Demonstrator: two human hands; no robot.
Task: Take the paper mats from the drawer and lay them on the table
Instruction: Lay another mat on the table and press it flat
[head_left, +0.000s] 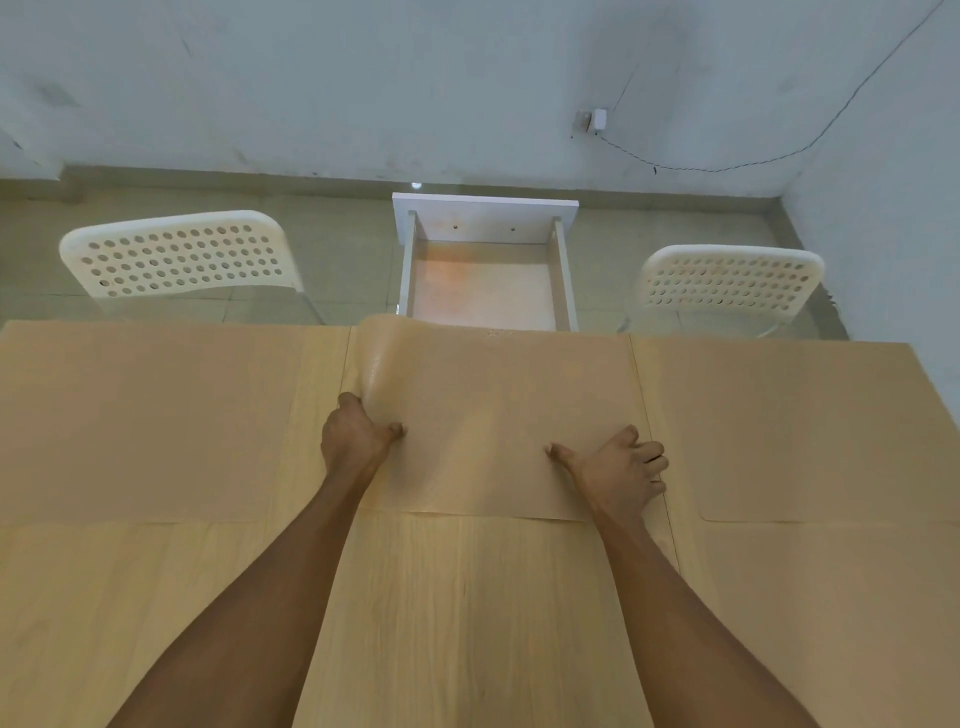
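Head view looks down over a pale wooden table (467, 597) with three tan paper mats spread in a row along its far half. At the centre, the middle mat (493, 405) is held by both hands: the left hand (356, 436) is closed on the mat's left edge, thumb pressed on top and fingers curled beneath, so that this edge and the far-left corner lift and curl up off the wood; the right hand (621, 473) pinches the mat's right edge, thumb flat on the upper face and fingers folded around the side. The middle mat's long axis runs left to right, parallel to the table's far edge, with its near edge lying flat on the tabletop and its far edge reaching the table's rim. The left mat (140, 421) lies flat well to the left, its long axis also left to right, its rounded near-right corner showing. The right mat (795, 431) lies flat just beside the right hand, oriented the same way. Beyond the table's far edge an open white drawer (485, 275) projects away from the viewer, its pale floor bare. Two white perforated chairs stand on the tiled floor, one (179, 257) on the far left and one (730, 283) on the far right.
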